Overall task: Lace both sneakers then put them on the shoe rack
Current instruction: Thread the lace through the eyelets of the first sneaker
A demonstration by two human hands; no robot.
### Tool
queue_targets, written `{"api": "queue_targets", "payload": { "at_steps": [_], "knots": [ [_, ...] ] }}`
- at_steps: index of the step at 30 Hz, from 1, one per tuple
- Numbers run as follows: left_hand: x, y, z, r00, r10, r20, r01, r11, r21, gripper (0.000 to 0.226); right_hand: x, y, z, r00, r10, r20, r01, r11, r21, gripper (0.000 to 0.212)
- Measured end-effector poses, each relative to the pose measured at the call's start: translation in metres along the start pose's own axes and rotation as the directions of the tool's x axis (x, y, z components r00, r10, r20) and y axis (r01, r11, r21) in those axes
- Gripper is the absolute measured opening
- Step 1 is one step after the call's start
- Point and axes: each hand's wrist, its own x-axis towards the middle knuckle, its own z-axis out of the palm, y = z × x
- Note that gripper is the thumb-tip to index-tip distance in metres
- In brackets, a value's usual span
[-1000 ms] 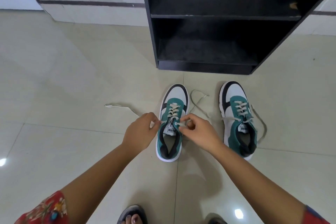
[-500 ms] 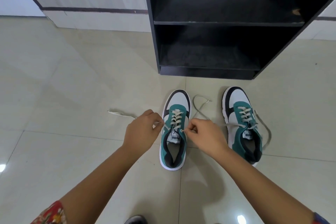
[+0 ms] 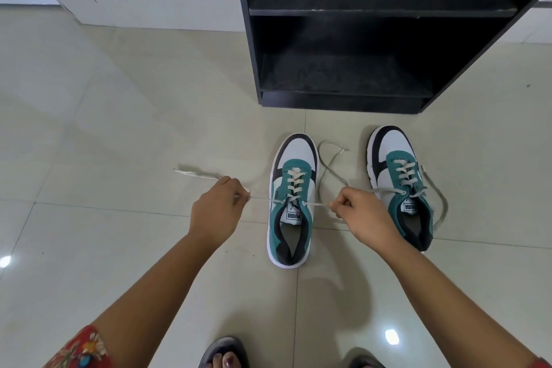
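Note:
Two teal, white and black sneakers stand on the tiled floor, toes toward the black shoe rack (image 3: 337,12). The left sneaker (image 3: 294,203) has its cream lace (image 3: 294,185) threaded through the eyelets. My left hand (image 3: 216,209) pinches one lace end to the left of that shoe, and my right hand (image 3: 363,218) pinches the other end to the right. Both strands are stretched taut sideways from the top eyelets. The right sneaker (image 3: 397,176) is laced, its loose ends lying on the floor; my right hand covers part of it.
The rack's two shelves hold nothing and its base stands just beyond the shoe toes. A white wall base (image 3: 143,6) runs at the back left. My sandalled feet (image 3: 224,352) show at the bottom edge. Loose lace tails trail left and between the shoes.
Both hands have moved apart from the left sneaker's tongue, drawing the lace ends outward and taut. The camera has shifted slightly, so the shoes sit lower in view.

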Motion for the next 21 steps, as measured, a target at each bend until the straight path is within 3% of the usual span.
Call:
{"api": "queue_targets", "payload": {
  "at_steps": [7, 10, 12, 14, 16, 18, 21],
  "knots": [
    [-0.007, 0.007, 0.001, 0.997, 0.043, -0.066, -0.044, 0.999, -0.01, 0.007, -0.004, -0.004, 0.004, 0.993, -0.115, -0.027, 0.107, 0.972, -0.209, 0.018],
    [-0.022, 0.014, 0.002, 0.996, -0.019, -0.083, 0.008, 0.991, -0.135, 0.019, -0.013, -0.004, 0.007, 0.906, -0.34, -0.253, 0.217, 0.886, -0.41, 0.017],
    [-0.032, 0.02, 0.007, 0.994, -0.086, -0.064, 0.071, 0.975, -0.211, 0.014, -0.023, -0.008, 0.013, 0.891, -0.36, -0.275, 0.225, 0.878, -0.421, 0.025],
    [-0.039, 0.028, 0.015, 0.994, -0.101, 0.032, 0.106, 0.948, -0.301, 0.021, -0.029, -0.01, 0.027, 0.974, -0.178, -0.143, 0.143, 0.964, -0.225, 0.035],
    [-0.037, 0.038, 0.02, 0.989, -0.089, 0.116, 0.132, 0.877, -0.461, 0.024, -0.024, -0.01, 0.036, 1.0, 0.027, -0.003, -0.026, 0.988, 0.155, 0.032],
    [-0.03, 0.05, 0.019, 0.98, -0.129, 0.152, 0.197, 0.755, -0.626, 0.019, -0.015, -0.012, 0.04, 0.998, 0.065, -0.013, -0.052, 0.891, 0.451, 0.015],
    [-0.025, 0.063, 0.012, 0.958, -0.209, 0.199, 0.283, 0.557, -0.781, 0.015, -0.01, -0.022, 0.04, 0.998, 0.057, 0.011, -0.05, 0.765, 0.643, 0.006]
  ]
}}
